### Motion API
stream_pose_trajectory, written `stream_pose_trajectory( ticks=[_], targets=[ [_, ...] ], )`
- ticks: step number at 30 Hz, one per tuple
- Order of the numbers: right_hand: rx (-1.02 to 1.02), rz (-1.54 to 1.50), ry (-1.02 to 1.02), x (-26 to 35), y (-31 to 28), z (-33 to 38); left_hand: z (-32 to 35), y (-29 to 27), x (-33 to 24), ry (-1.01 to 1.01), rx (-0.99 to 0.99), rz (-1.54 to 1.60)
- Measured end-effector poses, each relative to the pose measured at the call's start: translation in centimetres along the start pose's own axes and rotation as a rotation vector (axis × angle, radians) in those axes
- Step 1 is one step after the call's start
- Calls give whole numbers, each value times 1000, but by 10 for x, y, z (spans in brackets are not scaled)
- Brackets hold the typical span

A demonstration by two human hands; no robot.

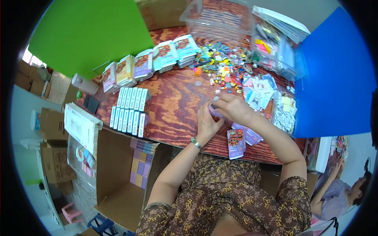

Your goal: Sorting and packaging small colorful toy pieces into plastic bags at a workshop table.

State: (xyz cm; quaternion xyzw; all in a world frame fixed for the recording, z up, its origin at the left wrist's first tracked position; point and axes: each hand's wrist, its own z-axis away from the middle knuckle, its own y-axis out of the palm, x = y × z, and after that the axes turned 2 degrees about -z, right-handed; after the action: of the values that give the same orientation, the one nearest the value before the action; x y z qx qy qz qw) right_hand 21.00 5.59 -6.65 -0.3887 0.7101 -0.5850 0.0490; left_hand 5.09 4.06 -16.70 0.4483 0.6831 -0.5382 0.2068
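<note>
My left hand (206, 122) and my right hand (232, 107) meet over the dark wooden table (173, 106), both closed on one small purple packet (216, 114) held between them. A silver watch sits on my left wrist. Just below my hands lie flat purple cards (236, 142) with cartoon faces, near the table's front edge. Beyond my hands spreads a heap of small colourful trinkets (222, 69).
Two rows of small white boxes (130, 108) stand left of my hands; stacks of printed packets (153, 59) curve behind them. Clear plastic bins (220, 17) sit at the back. An open cardboard box (122, 173) with purple packets stands at lower left. Another person (342, 192) sits at lower right.
</note>
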Motion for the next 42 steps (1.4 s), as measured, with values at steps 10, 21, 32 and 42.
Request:
stream_pose_trajectory(
  ticks=[10,21,32,42],
  targets=[
    [-369,-70,404,-53,-53,88,2,-2,4,-66,27,190],
    [-128,378,1028,-156,-70,235,13,9,23,-71,58,209],
    [-86,369,1158,-130,-106,218,12,7,20,-59,45,216],
    [205,243,891,-122,-70,224,11,5,16,-59,50,260]
  ],
)
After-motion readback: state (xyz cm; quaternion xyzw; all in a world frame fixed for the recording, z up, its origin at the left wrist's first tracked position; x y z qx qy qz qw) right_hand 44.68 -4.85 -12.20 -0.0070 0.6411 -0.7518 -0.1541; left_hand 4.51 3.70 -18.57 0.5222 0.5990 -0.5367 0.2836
